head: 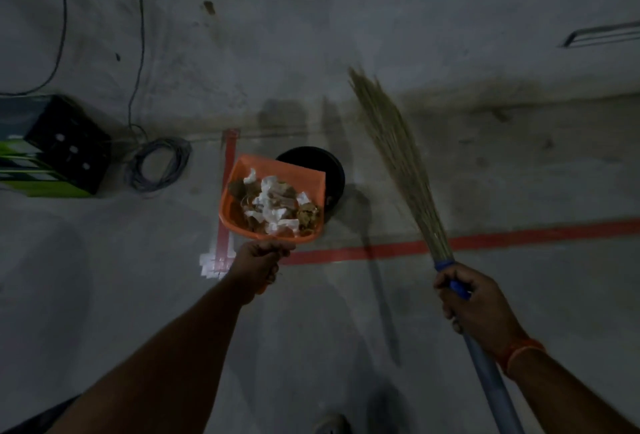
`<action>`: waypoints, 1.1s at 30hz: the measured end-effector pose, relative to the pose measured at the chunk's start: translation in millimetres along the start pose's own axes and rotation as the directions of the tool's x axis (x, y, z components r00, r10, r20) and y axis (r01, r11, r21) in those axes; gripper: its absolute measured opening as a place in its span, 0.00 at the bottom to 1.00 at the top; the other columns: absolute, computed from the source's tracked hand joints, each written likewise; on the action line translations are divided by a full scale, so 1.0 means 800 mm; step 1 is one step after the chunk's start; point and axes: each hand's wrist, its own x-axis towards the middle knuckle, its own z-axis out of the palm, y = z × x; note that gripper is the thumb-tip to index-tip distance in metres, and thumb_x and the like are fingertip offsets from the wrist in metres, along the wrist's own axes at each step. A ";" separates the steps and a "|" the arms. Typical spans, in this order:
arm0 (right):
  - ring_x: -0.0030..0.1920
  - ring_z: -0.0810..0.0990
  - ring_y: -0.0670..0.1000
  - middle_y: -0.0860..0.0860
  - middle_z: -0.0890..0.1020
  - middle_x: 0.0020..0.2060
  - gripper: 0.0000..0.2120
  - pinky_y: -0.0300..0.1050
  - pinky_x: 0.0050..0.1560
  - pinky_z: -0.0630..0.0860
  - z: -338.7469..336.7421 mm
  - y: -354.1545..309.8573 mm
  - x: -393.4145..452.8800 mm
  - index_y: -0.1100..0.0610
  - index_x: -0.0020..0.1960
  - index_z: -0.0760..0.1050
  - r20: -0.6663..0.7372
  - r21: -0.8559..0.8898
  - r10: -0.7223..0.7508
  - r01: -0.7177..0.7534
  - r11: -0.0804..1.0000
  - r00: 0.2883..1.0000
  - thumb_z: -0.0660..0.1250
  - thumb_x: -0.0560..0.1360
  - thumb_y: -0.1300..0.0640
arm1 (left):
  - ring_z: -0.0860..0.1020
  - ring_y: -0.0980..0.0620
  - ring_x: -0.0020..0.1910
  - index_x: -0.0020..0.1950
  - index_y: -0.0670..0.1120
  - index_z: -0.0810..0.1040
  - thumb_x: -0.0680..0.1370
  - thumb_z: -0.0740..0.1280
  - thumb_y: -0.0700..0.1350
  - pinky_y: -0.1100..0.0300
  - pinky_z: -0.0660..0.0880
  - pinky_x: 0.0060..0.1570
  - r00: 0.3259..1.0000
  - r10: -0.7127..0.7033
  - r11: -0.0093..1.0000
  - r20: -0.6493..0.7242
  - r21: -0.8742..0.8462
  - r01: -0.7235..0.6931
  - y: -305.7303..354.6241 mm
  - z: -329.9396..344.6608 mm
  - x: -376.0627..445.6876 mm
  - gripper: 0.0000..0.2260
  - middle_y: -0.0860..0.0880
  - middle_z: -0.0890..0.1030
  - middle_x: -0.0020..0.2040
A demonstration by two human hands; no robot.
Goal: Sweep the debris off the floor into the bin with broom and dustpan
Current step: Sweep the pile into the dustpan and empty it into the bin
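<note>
Already the sweeping looks done: the left hand [263, 257] grips the dustpan [273, 191], loaded with debris [273, 207], raised beside the bin [327, 174]. Tipping remains. Rightward, the right hand [471, 298] holds the broom [401, 156] aloft.

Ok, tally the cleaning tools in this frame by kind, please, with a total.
Dustpan, orange, loaded with debris, held by the left hand: 1
Broom, held by the right hand: 1
Bin, black: 1
Total: 3

Debris [273, 207] in dustpan [239, 170], bin [332, 170] behind, broom [398, 156] rt.
</note>
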 end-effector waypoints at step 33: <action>0.27 0.74 0.58 0.55 0.77 0.31 0.10 0.47 0.27 0.72 -0.015 0.034 0.136 0.59 0.42 0.78 0.069 0.003 0.175 -0.176 0.984 0.982 0.65 0.76 0.72 | 0.83 0.43 0.43 0.47 0.43 0.76 0.82 0.61 0.47 0.48 0.82 0.46 0.920 0.164 0.652 -0.357 0.739 0.170 0.069 0.036 0.213 0.10 0.43 0.84 0.47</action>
